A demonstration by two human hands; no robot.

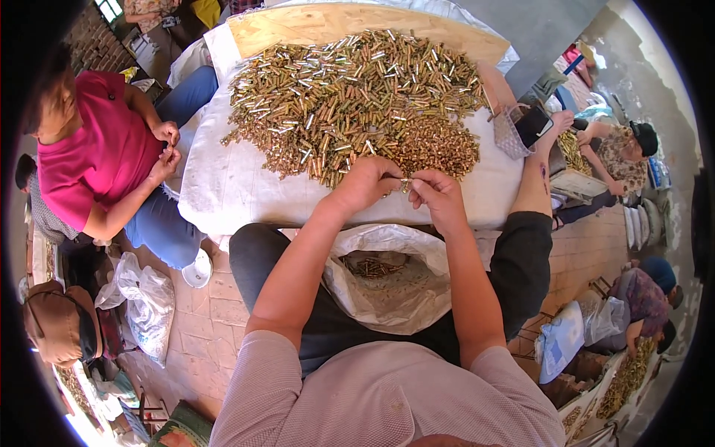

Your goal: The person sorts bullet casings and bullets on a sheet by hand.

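Observation:
My left hand (pixel 369 182) and my right hand (pixel 438 194) meet at the near edge of the heap. Their fingertips pinch a small brass-coloured metal piece (pixel 405 181) from both sides; its exact shape is too small to tell. Just beyond them lies a wide heap of slim brass-coloured metal tubes (pixel 350 89), some shinier and silvery. Short, stubby brass-coloured pieces (pixel 436 145) are gathered at the heap's near right. Below my hands, an open white woven sack (pixel 410 316) rests between my legs with several finished-looking metal tubes (pixel 376 267) inside.
The heap lies on a white cloth-covered table (pixel 216 186) with a wooden board (pixel 357 18) along its far side. At left sits a person in a pink top (pixel 119 141), fingers together. A woven basket (pixel 510 138) and dark phone (pixel 532 127) are at right. Other people work farther right.

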